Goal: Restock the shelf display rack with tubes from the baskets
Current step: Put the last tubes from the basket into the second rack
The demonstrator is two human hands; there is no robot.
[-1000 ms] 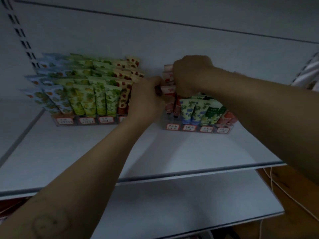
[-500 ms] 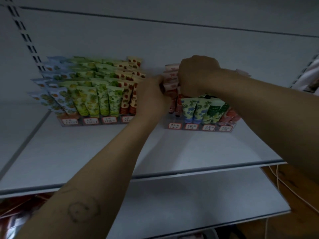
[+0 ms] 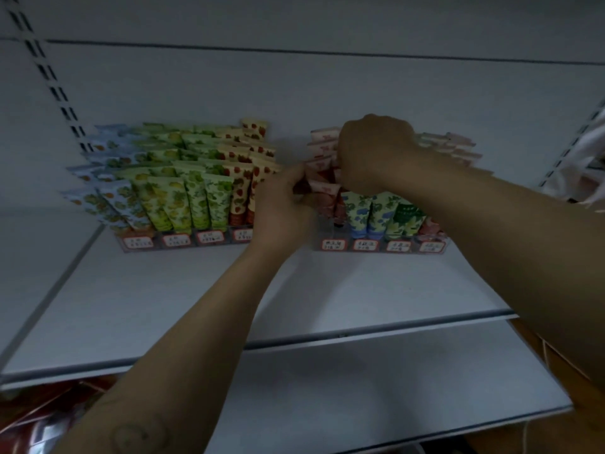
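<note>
both hands meet at the left column of the right rack (image 3: 381,250), a clear stepped stand on the white shelf (image 3: 163,306). the left hand (image 3: 284,208) is blurred, but its thumb and fingertips come together on the near end of a pink tube (image 3: 324,189) that lies tilted across the front of that column. the right hand (image 3: 373,155) shows only its back. its fingers curl down among the pink tubes (image 3: 322,136) behind and are hidden, so i cannot tell whether they pinch one or only press on them. that arm covers much of the rack's right side. blue-flowered and green tubes (image 3: 379,211) stand in front, and pale ones peek out behind the wrist. the left rack (image 3: 191,244), just beside, stands full of fruit-printed tubes. the labels (image 3: 176,240) on both are too small to read. a lower shelf (image 3: 360,388) juts out below, and red packets (image 3: 32,417) are cut off at the bottom left corner.
</note>
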